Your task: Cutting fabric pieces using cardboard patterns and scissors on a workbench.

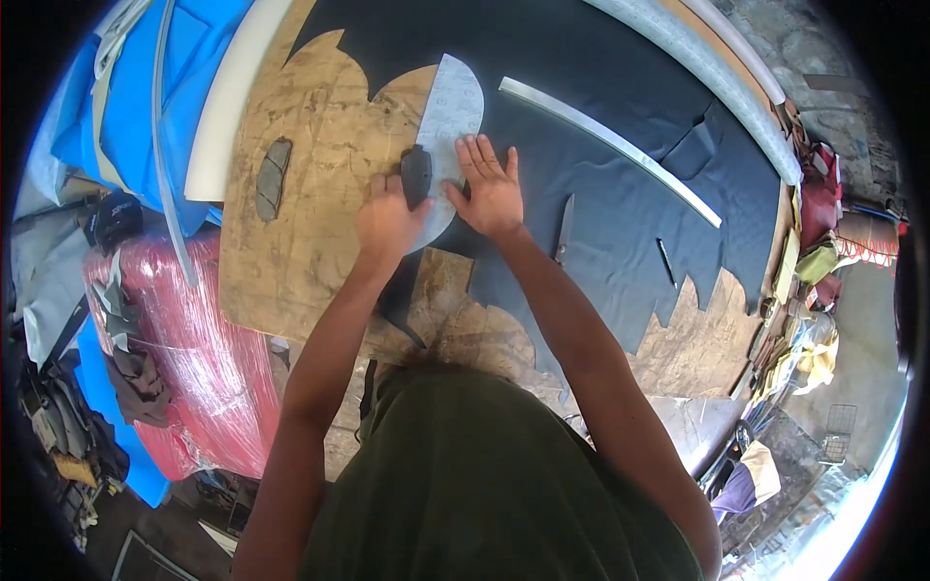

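Dark fabric [620, 194] covers wooden table [300, 242], grey curved template [450, 107] lying flat on its left edge, right hand [491, 191] pressing template with fingers spread, left hand [387, 223] closed around dark tool [417, 174] at template's left edge.

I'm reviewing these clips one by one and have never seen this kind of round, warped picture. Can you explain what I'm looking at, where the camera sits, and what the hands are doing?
There is no machine here: a person works with bare hands, and a wide fisheye camera worn on the head looks down, which bends straight edges near the rim. The forearms come in from below. On the wooden worktable lies dark navy fabric. The right hand presses flat on a pale curved template laid on the cloth. The left hand grips a dark handled tool at the template's edge; what kind of tool is unclear. Nearby lie a long pale ruler, scissors and a pen-like stick.
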Motion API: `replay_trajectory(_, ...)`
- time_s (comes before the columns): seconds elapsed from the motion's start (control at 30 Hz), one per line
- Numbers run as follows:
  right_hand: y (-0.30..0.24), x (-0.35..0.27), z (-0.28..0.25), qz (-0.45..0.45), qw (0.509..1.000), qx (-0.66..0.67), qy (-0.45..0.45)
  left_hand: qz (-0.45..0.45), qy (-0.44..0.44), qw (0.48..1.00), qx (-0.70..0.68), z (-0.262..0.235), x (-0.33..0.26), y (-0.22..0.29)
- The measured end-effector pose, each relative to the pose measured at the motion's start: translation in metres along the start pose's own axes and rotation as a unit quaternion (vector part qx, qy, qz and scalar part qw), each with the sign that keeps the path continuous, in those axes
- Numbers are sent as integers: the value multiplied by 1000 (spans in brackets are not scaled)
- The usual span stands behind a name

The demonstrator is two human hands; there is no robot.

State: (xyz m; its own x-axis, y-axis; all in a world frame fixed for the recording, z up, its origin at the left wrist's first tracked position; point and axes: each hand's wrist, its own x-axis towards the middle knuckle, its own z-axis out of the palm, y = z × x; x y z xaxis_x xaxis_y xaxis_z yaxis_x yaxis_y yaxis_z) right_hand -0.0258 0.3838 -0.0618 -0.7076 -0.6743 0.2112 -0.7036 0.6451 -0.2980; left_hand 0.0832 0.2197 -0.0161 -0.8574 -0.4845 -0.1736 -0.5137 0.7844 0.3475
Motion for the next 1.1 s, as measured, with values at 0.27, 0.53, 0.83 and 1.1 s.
replay_trajectory(0.27, 7, -10, -3, 10, 1000, 13, -2, -68, 167, 971, 159, -44, 56, -108)
replay_trajectory(0.53, 2, -2, -3, -9, 1000, 15, 3, -70, -16, 989, 128, -98, 88, -200)
replay_trajectory(0.83, 6, -5, -3, 0, 1000, 18, 3, 270, -44, 962, 18, -59, 134, -13)
replay_trajectory(1.1, 7, -5, -6, 3, 999, 48, 13, 263, -72, 956, 105, -13, 167, 55)
